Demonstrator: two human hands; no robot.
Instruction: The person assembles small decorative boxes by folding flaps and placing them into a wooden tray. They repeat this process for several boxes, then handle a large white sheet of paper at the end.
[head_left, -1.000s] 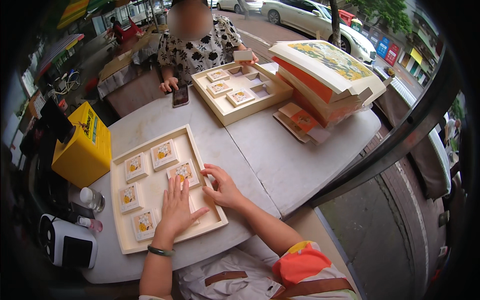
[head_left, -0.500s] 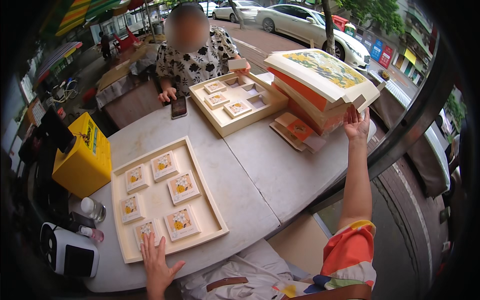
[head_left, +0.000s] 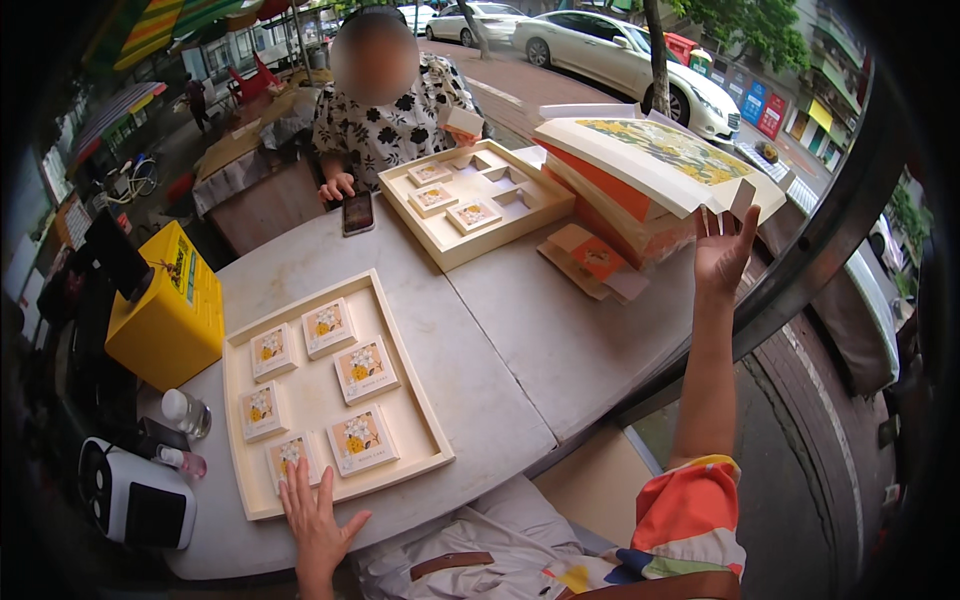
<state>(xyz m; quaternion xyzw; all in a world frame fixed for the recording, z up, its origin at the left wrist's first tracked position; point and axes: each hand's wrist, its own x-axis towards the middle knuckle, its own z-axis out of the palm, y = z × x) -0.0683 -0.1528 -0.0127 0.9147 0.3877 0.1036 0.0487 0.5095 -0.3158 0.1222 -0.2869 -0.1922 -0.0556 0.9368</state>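
My left hand is open with spread fingers. Its fingertips touch the nearest small square box in a cream tray. Several similar boxes with floral tops, such as one square box, lie in that tray. On the right, my right hand reaches up with its palm showing. Its fingers are stretched and the thumb stands apart, with the fingertips against the underside of a large cream lid printed with flowers. Below that lid is an orange inner part; the lid tilts above it.
Across the table a person holds a small box over a second cream tray with recesses. A phone, a folded orange-and-cream carton, a yellow box, a bottle and a white device are around.
My right hand has moved up slightly and the near edge of the floral lid has risen. The other person has raised and turned the small box. My left hand is nearly still.
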